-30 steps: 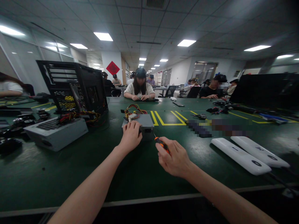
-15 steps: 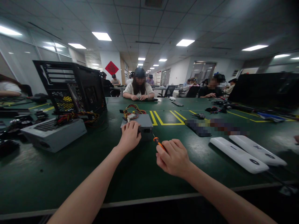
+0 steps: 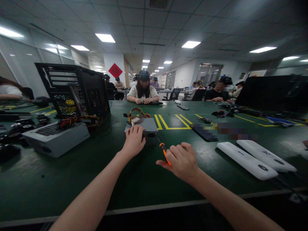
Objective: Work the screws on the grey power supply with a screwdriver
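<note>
A small grey computer power supply [image 3: 152, 124] sits on the green table, with a bundle of coloured wires [image 3: 137, 112] behind it. My left hand [image 3: 133, 141] grips its near left edge, fingers curled over the top and thumb against the near face. In my right hand [image 3: 180, 160] is an orange and black screwdriver [image 3: 163, 149], its shaft reaching toward the lower right of the power supply's near face. The thumb of that hand is stretched out to the left, away from the handle, while the fingers stay around it. Whether the tip touches a screw is too small to tell.
At the left stand a black computer case [image 3: 79, 89] and a larger power supply [image 3: 57, 141]. Two white devices [image 3: 247, 160] lie at the right, near a dark phone-like slab [image 3: 204, 132]. A person [image 3: 143, 89] sits across the table.
My right thumb has swung off the screwdriver handle and out to the left, baring more of the handle. The screwdriver has shifted slightly rightward. My left hand and the power supply stay put.
</note>
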The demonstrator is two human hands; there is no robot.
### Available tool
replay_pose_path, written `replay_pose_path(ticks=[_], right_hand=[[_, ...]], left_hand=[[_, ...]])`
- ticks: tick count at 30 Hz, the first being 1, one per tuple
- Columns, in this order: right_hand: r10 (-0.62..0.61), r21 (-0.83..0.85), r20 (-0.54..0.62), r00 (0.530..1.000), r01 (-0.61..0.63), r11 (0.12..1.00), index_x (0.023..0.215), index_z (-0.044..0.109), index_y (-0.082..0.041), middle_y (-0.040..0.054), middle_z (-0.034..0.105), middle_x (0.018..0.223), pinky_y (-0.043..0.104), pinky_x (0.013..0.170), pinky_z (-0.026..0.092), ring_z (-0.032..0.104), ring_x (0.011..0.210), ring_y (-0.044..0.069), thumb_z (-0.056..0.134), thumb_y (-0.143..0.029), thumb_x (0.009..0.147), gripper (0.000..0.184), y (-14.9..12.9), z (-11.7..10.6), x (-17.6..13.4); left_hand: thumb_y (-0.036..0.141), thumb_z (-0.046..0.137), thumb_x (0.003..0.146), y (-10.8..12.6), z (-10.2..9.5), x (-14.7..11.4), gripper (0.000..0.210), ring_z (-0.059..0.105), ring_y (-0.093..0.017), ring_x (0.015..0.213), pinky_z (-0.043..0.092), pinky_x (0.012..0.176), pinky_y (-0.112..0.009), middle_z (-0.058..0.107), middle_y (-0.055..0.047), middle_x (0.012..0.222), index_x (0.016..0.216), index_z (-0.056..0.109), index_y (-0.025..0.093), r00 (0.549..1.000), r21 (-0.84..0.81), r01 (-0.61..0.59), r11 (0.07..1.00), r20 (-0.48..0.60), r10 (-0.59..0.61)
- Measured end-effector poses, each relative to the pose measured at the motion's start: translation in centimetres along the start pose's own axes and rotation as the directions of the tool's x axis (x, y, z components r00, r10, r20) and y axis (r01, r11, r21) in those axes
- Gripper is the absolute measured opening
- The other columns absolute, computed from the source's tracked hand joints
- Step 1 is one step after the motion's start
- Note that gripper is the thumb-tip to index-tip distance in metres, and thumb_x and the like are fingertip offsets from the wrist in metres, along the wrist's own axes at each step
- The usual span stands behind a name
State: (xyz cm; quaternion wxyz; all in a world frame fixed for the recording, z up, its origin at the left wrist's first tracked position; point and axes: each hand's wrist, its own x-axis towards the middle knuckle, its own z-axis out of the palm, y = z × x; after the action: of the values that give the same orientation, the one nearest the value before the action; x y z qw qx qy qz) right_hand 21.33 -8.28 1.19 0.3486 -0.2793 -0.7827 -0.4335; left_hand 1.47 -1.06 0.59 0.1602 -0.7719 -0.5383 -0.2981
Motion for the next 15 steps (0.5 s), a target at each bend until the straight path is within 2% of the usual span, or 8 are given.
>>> replay_pose_path(ticks=[4,8,11,13,15], right_hand=[[0.018,0.027,0.059,0.998,-0.020,0.999,0.076,0.056,-0.015,0.0048,0.055,0.065,0.034,0.066,0.032,0.043,0.060,0.017,0.037,-0.037,0.087,0.031,-0.4,-0.3,0.3],[-0.015,0.061,0.052,0.999,0.012,0.998,0.088,0.054,-0.015,0.0065,0.056,0.070,0.033,0.065,0.036,0.046,0.064,0.018,0.042,-0.026,0.083,0.017,-0.6,0.0,-0.1],[-0.086,0.084,0.028,0.996,0.083,0.993,0.095,0.051,-0.017,0.0107,0.059,0.090,0.030,0.065,0.038,0.050,0.070,0.017,0.047,-0.019,0.082,0.013,-0.4,0.4,-0.6],[-0.120,0.101,0.041,0.992,0.115,0.988,0.095,0.051,-0.019,0.0106,0.059,0.098,0.028,0.063,0.038,0.051,0.069,0.015,0.049,-0.019,0.084,0.011,-0.2,0.5,-0.8],[-0.128,0.123,0.050,0.990,0.121,0.985,0.088,0.053,-0.020,0.0075,0.062,0.093,0.025,0.059,0.037,0.051,0.064,0.012,0.051,-0.025,0.085,0.006,-0.2,0.5,-0.8]], left_hand=[[0.019,0.049,0.075,0.0,0.0,0.0,0.028,0.043,-0.025,0.105,0.031,0.088,-0.040,0.049,-0.008,0.112,0.103,0.047,0.019,1.000,0.003,0.003,1.000,-0.002,-0.003],[0.020,0.050,0.075,-0.1,0.0,-0.1,0.028,0.043,-0.025,0.104,0.031,0.088,-0.040,0.049,-0.008,0.111,0.103,0.047,0.019,1.000,0.000,-0.010,1.000,-0.014,0.010],[0.020,0.049,0.075,-0.1,0.0,-0.1,0.028,0.043,-0.025,0.103,0.031,0.087,-0.040,0.049,-0.008,0.110,0.103,0.047,0.019,1.000,-0.001,-0.013,1.000,-0.018,0.013],[0.020,0.049,0.075,-0.1,0.0,-0.1,0.028,0.044,-0.025,0.103,0.031,0.087,-0.040,0.049,-0.008,0.110,0.103,0.048,0.019,1.000,0.001,-0.011,1.000,-0.016,0.011],[0.021,0.049,0.075,-0.1,0.0,-0.1,0.027,0.044,-0.025,0.102,0.031,0.087,-0.040,0.049,-0.008,0.110,0.103,0.048,0.019,1.000,0.002,-0.009,1.000,-0.012,0.009]])
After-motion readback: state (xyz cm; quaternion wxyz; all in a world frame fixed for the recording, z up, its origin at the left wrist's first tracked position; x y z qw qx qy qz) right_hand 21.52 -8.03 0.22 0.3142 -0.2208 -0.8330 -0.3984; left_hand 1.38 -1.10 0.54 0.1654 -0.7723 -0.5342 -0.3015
